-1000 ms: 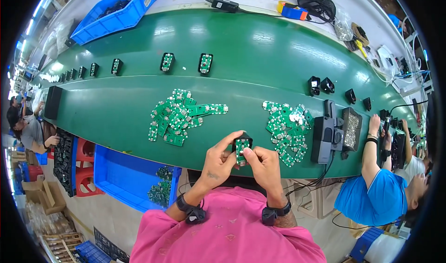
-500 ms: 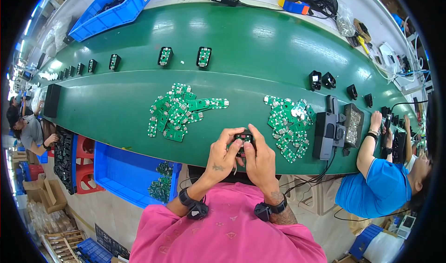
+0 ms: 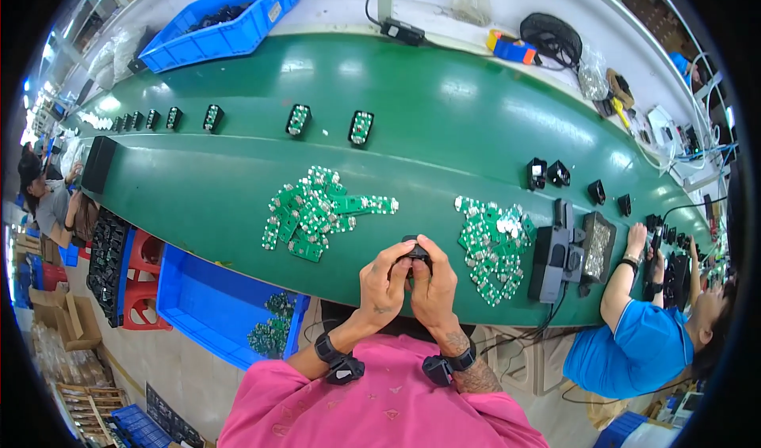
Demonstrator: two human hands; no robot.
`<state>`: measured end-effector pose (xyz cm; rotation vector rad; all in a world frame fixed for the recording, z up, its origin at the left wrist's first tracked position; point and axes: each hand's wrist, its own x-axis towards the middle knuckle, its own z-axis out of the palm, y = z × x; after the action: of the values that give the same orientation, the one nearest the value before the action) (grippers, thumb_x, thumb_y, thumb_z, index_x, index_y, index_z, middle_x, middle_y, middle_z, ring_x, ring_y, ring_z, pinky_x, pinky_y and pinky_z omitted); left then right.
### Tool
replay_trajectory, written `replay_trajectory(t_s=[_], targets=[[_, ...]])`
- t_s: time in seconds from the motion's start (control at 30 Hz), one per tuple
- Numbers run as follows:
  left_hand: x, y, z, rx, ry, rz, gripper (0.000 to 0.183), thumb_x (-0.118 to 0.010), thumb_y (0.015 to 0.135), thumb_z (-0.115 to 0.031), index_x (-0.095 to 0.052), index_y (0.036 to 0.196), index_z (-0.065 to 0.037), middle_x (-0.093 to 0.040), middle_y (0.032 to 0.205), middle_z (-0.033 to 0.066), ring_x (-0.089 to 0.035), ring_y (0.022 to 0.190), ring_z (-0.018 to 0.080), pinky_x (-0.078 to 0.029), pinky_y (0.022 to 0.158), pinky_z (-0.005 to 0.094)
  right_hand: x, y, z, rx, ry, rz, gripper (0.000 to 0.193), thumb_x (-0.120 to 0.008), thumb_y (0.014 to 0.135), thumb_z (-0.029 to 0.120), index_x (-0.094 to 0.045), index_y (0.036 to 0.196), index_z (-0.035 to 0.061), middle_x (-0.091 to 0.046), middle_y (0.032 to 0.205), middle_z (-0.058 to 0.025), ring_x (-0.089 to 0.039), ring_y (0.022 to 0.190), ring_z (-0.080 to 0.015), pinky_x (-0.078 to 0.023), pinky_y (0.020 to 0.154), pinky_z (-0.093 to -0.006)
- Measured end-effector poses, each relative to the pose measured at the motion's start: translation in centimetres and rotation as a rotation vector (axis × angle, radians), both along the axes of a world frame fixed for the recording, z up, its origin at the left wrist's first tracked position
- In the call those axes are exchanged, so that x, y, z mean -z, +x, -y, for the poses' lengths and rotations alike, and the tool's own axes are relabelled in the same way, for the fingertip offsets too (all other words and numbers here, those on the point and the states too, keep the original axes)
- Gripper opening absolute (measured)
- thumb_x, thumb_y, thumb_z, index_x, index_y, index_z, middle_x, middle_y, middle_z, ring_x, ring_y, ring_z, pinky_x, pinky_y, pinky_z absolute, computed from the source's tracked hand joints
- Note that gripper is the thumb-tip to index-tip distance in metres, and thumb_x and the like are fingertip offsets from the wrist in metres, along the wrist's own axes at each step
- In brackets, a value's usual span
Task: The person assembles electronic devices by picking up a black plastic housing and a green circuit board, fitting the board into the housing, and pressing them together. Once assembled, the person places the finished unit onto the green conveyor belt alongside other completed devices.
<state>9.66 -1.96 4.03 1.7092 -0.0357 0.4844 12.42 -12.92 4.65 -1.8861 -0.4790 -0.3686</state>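
Note:
Between both hands, close to the table's near edge, is a small black plastic housing (image 3: 415,251). My left hand (image 3: 383,280) has its fingers wrapped round one side of it. Round the other side curls my right hand (image 3: 434,285), and both thumbs press on the near face. The fingers hide much of the housing, including whatever sits inside. A heap of green circuit boards (image 3: 305,214) lies on the table to the left of my hands. Another heap of green circuit boards (image 3: 485,246), with shiny metal bits on it, lies to the right.
Black housings with boards inside (image 3: 361,128) stand in a row across the table. Unfilled-looking black housings (image 3: 537,173) stand at right, beyond a grey device (image 3: 548,250) and a parts tray (image 3: 598,246). A blue bin (image 3: 222,305) sits below left. A co-worker (image 3: 634,337) works at right.
The housing has tilted in my hands, so the green board and red parts visible in it before no longer show. The whole view has shifted, placing the table lower in the picture.

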Motion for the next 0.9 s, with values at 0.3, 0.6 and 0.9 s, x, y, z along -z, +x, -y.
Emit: replay_trajectory(t_s=[0.3, 0.6, 0.9], targets=[[0.4, 1.8, -2.9, -0.15, -0.3, -0.149, 0.023, -0.055, 0.1, -0.01, -0.059, 0.121, -0.003, -0.069, 0.086, 0.0071, -0.061, 0.06, 0.0077, -0.047, 0.046, 0.0228, -0.9, 3.8, -2.9, -0.187, -0.327, -0.081, 0.03, -0.055, 0.096, 0.016, -0.053, 0.122, 0.0011, -0.068, 0.088, -0.0206, -0.068, 0.079, -0.0387, -0.053, 0.065, -0.0463], [-2.3, 2.8, -5.6, -0.112, 0.132, -0.329, 0.033, -0.05, 0.101, -0.029, -0.068, 0.108, -0.003, -0.06, 0.061, 0.0116, -0.055, 0.048, 0.0141, -0.04, 0.046, 0.0327, -2.6, 4.6, -2.5, -0.344, 0.56, -1.28, 0.018, -0.044, 0.101, 0.019, -0.054, 0.105, 0.0051, -0.055, 0.06, -0.0072, -0.038, 0.036, -0.0106, -0.028, 0.035, -0.0255], [-1.7, 3.4, -5.2, -0.199, 0.227, -0.222, 0.03, -0.055, 0.098, -0.031, -0.067, 0.098, -0.004, -0.056, 0.056, 0.0153, -0.059, 0.05, 0.0334, -0.042, 0.048, 0.0427, -2.9, 7.2, -2.5, -0.17, 0.599, -1.221, 0.023, -0.044, 0.104, 0.025, -0.047, 0.122, 0.0105, -0.057, 0.067, -0.0078, -0.041, 0.039, -0.0116, -0.028, 0.036, -0.0252]])
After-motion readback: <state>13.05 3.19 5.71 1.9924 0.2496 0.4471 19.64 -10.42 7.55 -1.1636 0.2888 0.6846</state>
